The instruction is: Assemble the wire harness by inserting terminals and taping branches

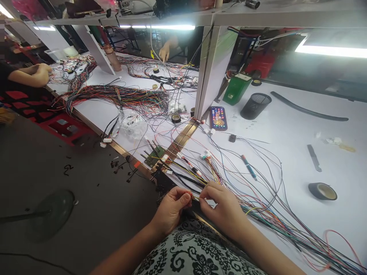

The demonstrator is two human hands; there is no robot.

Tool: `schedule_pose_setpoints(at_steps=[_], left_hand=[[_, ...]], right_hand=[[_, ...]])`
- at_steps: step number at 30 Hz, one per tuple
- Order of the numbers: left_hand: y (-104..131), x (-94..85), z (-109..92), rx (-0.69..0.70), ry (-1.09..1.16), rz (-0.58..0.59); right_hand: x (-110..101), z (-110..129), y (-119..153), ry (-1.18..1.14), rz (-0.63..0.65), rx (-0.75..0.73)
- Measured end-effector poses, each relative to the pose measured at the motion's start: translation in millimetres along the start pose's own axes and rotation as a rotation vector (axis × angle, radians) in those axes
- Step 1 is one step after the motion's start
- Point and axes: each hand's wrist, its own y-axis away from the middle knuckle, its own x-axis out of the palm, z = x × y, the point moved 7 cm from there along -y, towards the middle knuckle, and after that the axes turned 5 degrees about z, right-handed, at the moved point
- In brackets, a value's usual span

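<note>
You seem to be fitting or checking a thin wire (195, 198) at a small red piece (189, 194), which looks to call for a steady hold and careful lining-up of the two. Your left hand (171, 209) has thumb and forefinger closed around the red piece, while your right hand (223, 205) pinches the wire just beside it, fingertips nearly together. Both things are at the front edge of the white table (289, 152), near the loose wire bundle (268, 217), though your fingers hide where they meet.
</note>
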Motion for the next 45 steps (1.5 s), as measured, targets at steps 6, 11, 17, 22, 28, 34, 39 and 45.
schedule_pose_setpoints(at_steps=[6,11,17,22,28,34,39,45], left_hand=[[-2,1.5,4,0.035,-0.049,0.069],[-5,2.1,9,0.027,-0.028,0.077],[-7,3.4,12,0.023,-0.073,0.093],[-7,2.3,9,0.022,-0.079,0.058],[-6,4.0,-4,0.026,-0.145,0.044],[-7,-3.1,-5,-0.014,-0.106,-0.031],[-8,-4.2,-5,-0.021,-0.123,-0.038],[-7,-5.5,-4,-0.026,-0.073,-0.028]], right_hand=[[2,-1,2,-0.042,-0.004,-0.009],[4,-3,2,-0.04,-0.01,-0.009],[7,-4,2,-0.06,-0.009,-0.051],[10,-3,2,-0.002,0.073,-0.07],[13,-4,-6,0.112,0.146,-0.014],[-1,-19,-34,0.096,0.185,0.19],[11,-34,-59,0.436,0.265,0.256],[20,-37,-70,0.472,0.249,0.223]])
